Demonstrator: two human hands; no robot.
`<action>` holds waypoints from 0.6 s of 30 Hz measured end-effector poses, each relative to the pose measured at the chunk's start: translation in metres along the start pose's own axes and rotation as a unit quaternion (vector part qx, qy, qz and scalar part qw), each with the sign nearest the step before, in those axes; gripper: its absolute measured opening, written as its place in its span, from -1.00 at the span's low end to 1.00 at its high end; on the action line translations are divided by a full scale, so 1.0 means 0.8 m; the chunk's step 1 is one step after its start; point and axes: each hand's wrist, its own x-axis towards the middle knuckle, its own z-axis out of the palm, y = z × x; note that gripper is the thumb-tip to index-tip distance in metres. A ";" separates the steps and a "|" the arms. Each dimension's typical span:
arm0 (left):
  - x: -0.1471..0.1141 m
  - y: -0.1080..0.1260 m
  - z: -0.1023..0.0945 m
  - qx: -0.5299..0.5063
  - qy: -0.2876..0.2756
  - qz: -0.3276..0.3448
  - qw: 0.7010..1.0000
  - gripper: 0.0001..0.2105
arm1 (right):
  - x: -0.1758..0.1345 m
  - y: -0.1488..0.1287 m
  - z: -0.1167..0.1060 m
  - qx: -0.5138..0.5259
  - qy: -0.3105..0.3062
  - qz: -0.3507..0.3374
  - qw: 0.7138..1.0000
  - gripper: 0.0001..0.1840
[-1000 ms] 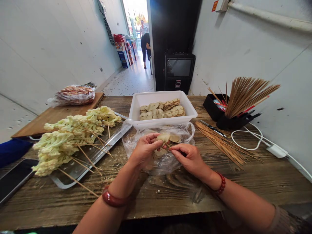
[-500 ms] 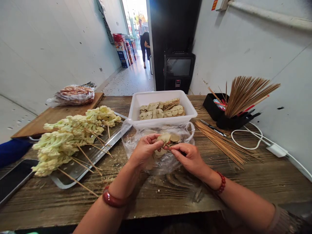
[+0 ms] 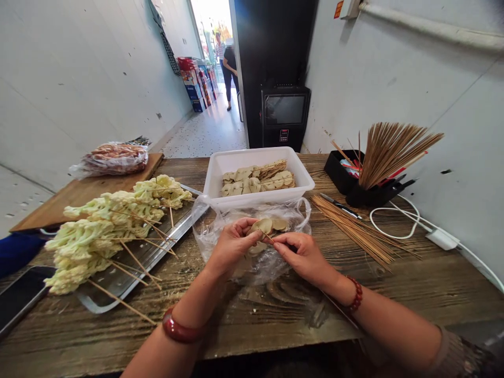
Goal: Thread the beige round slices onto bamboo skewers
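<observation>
Plainly, the held slice [image 3: 264,226] is beige and rounded.

We can read no words, brands or numbers for certain. We see a small label [image 3: 284,135] with a red strip and pale marks on the front of the black appliance [image 3: 285,113], an orange sticker [image 3: 338,9] with darker marks beside the white wall box [image 3: 350,9], and coloured print on the stacked cartons [image 3: 193,86], all too small or blurred for us.
</observation>
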 end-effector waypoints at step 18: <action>-0.001 0.008 -0.003 -0.077 -0.020 -0.036 0.996 -0.58 | 0.004 0.004 0.005 0.089 -0.013 0.128 0.988 -0.75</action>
